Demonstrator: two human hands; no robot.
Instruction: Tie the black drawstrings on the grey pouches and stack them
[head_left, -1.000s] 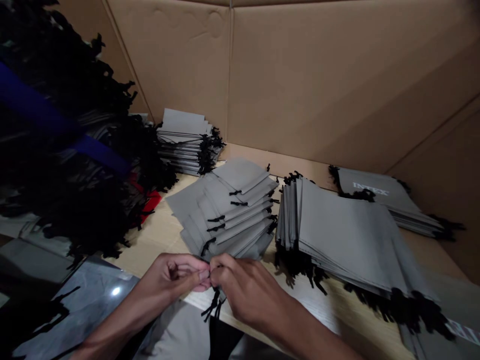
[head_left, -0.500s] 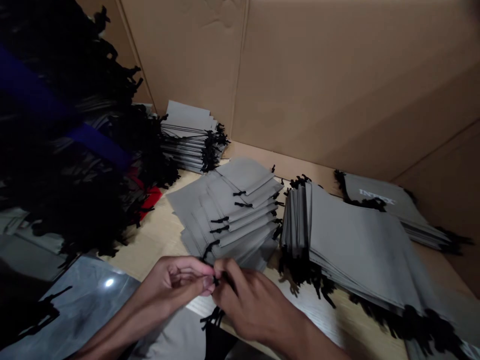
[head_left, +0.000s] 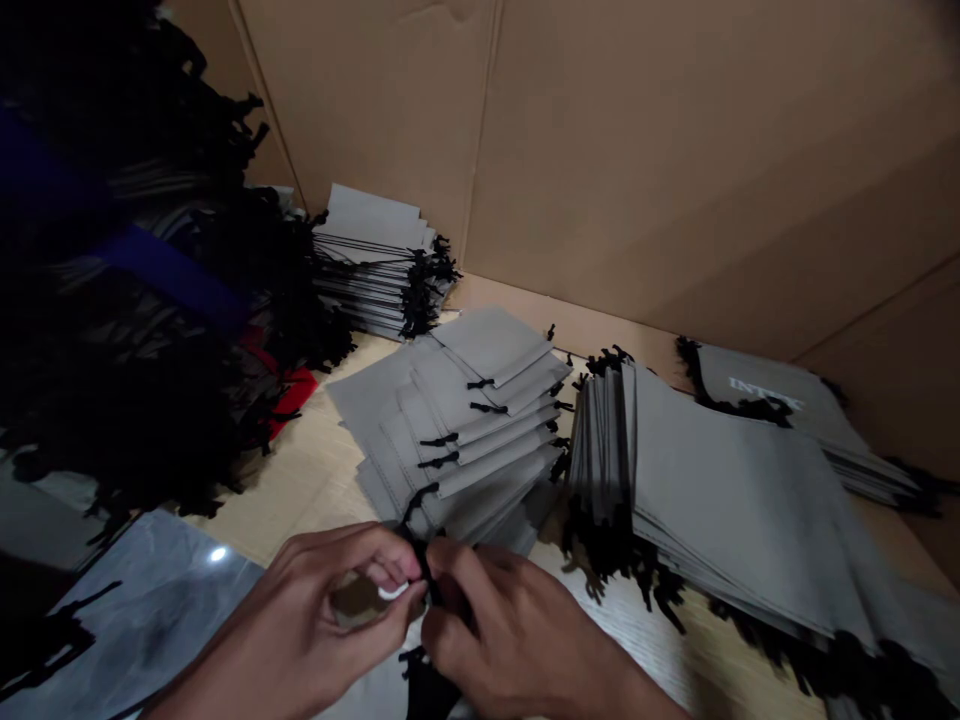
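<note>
My left hand point(head_left: 330, 610) and my right hand point(head_left: 510, 625) meet at the front centre, closed in pinches on a thin black cord point(head_left: 429, 578). The fingers partly hide the cord. A small white piece point(head_left: 392, 592) shows at my left fingertips; I cannot make out what it is. Just beyond my hands, grey drawstring pouches point(head_left: 442, 400) lie fanned out with short knotted black cord ends. Below my right hand, part of a grey and black item point(head_left: 375, 690) is visible at the bottom edge.
Stacks of grey pouches point(head_left: 720, 490) stand to the right, beside a printed pouch point(head_left: 765, 385). Another stack point(head_left: 375, 225) sits at the back left. A tall dark heap of corded pouches point(head_left: 150, 380) rises on the left, near a glossy grey sheet point(head_left: 165, 610). Cardboard walls point(head_left: 600, 150) enclose the back.
My left hand has opened its curl a little and the white piece has come into view at its fingertips. Both hands stay together at the cord. The view has shifted slightly.
</note>
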